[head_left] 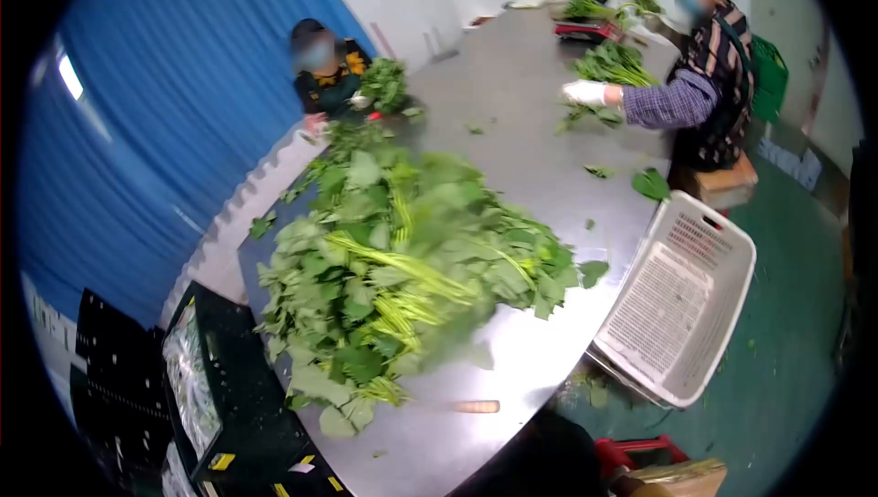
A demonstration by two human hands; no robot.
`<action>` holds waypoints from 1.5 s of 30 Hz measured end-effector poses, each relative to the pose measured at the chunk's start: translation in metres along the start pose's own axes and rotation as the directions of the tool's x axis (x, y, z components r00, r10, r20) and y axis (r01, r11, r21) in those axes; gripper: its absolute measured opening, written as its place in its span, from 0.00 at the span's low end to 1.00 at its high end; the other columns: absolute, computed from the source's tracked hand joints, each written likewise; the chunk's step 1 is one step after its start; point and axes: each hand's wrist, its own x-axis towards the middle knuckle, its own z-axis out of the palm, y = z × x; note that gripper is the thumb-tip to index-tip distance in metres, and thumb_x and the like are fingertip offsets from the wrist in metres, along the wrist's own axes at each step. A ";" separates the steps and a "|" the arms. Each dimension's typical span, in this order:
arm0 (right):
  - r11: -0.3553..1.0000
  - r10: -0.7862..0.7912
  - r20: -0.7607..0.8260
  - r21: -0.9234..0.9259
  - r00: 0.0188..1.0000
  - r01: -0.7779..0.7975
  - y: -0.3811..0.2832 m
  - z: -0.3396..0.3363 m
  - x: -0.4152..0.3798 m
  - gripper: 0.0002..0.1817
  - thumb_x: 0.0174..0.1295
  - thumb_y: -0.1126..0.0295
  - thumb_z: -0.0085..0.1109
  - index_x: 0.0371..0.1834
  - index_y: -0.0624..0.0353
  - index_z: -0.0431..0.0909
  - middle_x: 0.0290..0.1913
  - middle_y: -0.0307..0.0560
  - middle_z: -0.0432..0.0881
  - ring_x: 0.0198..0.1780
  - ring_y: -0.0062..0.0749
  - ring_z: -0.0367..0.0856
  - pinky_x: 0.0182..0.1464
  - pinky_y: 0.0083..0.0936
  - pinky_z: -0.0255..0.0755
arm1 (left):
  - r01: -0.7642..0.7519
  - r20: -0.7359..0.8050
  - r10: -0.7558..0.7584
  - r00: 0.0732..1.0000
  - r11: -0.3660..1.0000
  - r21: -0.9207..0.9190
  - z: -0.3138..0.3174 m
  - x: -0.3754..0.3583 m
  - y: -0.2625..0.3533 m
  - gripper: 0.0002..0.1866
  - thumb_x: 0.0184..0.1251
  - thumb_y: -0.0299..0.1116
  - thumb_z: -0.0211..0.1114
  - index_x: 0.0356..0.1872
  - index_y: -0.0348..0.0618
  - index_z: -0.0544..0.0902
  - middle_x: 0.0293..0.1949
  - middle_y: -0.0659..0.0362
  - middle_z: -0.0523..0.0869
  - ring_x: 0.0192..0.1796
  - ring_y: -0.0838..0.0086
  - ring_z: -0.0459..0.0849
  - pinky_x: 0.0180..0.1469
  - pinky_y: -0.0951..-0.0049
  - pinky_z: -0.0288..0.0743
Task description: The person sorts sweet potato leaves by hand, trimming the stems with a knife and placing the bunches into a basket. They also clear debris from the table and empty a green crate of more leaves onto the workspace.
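Neither my left hand nor my right hand can be made out. A large heap of leafy green vegetables point(366, 259) with long pale stems covers the near part of the metal table point(540, 360). The right side of the heap is smeared by motion, and whatever moves there is hidden. Just in front of the heap lies a wooden handle point(477, 406), with a thin grey part running left from it that looks like a blade.
A white plastic basket point(658, 314) stands against the table's right edge. Black crates point(233, 378) with bagged greens are at the left. One co-worker point(329, 72) handles greens at the far left; another point(709, 76), white-gloved, works beside a red scale point(585, 31).
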 end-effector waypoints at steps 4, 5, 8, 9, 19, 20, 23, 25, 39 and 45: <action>0.991 -0.132 -0.026 -0.037 0.991 0.131 -0.060 -0.051 0.028 0.29 0.63 0.45 0.49 0.59 0.53 0.75 0.61 0.50 0.74 0.62 0.41 0.71 0.61 0.44 0.65 | -0.065 -0.046 0.062 0.997 0.996 -0.066 0.003 -0.007 -0.006 0.27 0.49 0.39 0.71 0.48 0.35 0.72 0.39 0.54 0.79 0.38 0.67 0.78 0.38 0.69 0.73; 0.986 -0.158 -0.028 -0.049 0.987 0.156 -0.074 -0.060 0.033 0.28 0.63 0.45 0.49 0.59 0.53 0.75 0.61 0.50 0.74 0.62 0.41 0.71 0.61 0.44 0.65 | -0.077 -0.057 0.072 0.996 0.994 -0.079 0.004 -0.008 -0.007 0.29 0.48 0.40 0.72 0.48 0.35 0.71 0.40 0.53 0.78 0.39 0.67 0.78 0.39 0.69 0.73; 0.971 -0.229 -0.016 -0.080 0.973 0.227 -0.109 -0.085 0.046 0.28 0.63 0.46 0.49 0.58 0.53 0.75 0.61 0.50 0.74 0.62 0.41 0.71 0.61 0.44 0.65 | -0.124 -0.105 0.112 0.988 0.986 -0.108 0.010 -0.014 -0.009 0.33 0.45 0.41 0.73 0.50 0.34 0.69 0.42 0.52 0.77 0.41 0.65 0.77 0.41 0.68 0.73; 0.965 -0.248 -0.010 -0.092 0.969 0.246 -0.119 -0.092 0.050 0.28 0.63 0.46 0.49 0.58 0.53 0.75 0.61 0.50 0.74 0.62 0.41 0.72 0.61 0.43 0.65 | -0.134 -0.122 0.120 0.985 0.984 -0.114 0.014 -0.015 -0.010 0.35 0.44 0.41 0.74 0.50 0.33 0.68 0.42 0.52 0.77 0.42 0.65 0.77 0.42 0.67 0.73; 0.920 -0.327 0.059 -0.209 0.943 0.332 -0.177 -0.128 0.073 0.27 0.63 0.47 0.50 0.58 0.54 0.76 0.60 0.50 0.75 0.61 0.40 0.72 0.61 0.42 0.66 | -0.308 -0.326 0.255 0.910 0.944 -0.122 0.038 -0.010 -0.012 0.49 0.34 0.45 0.79 0.56 0.29 0.61 0.49 0.48 0.73 0.50 0.61 0.75 0.49 0.64 0.73; 0.913 -0.335 0.069 -0.220 0.940 0.342 -0.179 -0.131 0.074 0.27 0.63 0.47 0.50 0.58 0.54 0.76 0.60 0.50 0.75 0.61 0.40 0.72 0.61 0.42 0.66 | -0.325 -0.349 0.270 0.897 0.939 -0.111 0.041 -0.010 -0.013 0.51 0.33 0.46 0.80 0.56 0.29 0.60 0.49 0.47 0.73 0.50 0.60 0.75 0.50 0.64 0.73; 0.905 -0.344 0.079 -0.238 0.936 0.353 -0.178 -0.133 0.078 0.27 0.63 0.47 0.50 0.57 0.54 0.76 0.60 0.50 0.75 0.61 0.40 0.73 0.61 0.41 0.66 | -0.391 -0.421 0.327 0.846 0.917 -0.073 0.051 -0.009 -0.017 0.55 0.30 0.47 0.82 0.58 0.28 0.58 0.51 0.46 0.72 0.53 0.59 0.74 0.52 0.63 0.73; 0.895 -0.359 0.087 -0.251 0.929 0.369 -0.172 -0.130 0.086 0.27 0.63 0.47 0.50 0.57 0.55 0.76 0.60 0.50 0.75 0.61 0.40 0.73 0.61 0.41 0.66 | -0.436 -0.471 0.367 0.802 0.899 -0.043 0.061 -0.006 -0.025 0.58 0.28 0.47 0.83 0.59 0.27 0.56 0.52 0.45 0.71 0.54 0.58 0.74 0.54 0.62 0.73; 0.733 -0.612 0.253 -0.173 0.749 0.658 -0.070 -0.151 0.111 0.26 0.64 0.49 0.51 0.56 0.56 0.77 0.59 0.50 0.76 0.60 0.39 0.74 0.60 0.38 0.67 | -0.478 -0.532 0.167 0.830 0.705 -0.523 0.088 -0.030 -0.013 0.41 0.49 0.31 0.76 0.59 0.30 0.58 0.54 0.48 0.73 0.53 0.64 0.76 0.57 0.66 0.73; 0.151 -0.874 -0.382 0.371 0.299 0.916 -0.218 -0.291 -0.038 0.15 0.63 0.70 0.56 0.52 0.64 0.77 0.48 0.47 0.82 0.46 0.31 0.82 0.52 0.28 0.74 | 0.080 -0.992 -0.090 0.086 0.993 -0.083 0.128 -0.017 0.021 0.26 0.68 0.54 0.51 0.43 0.37 0.80 0.41 0.47 0.83 0.45 0.52 0.80 0.48 0.55 0.73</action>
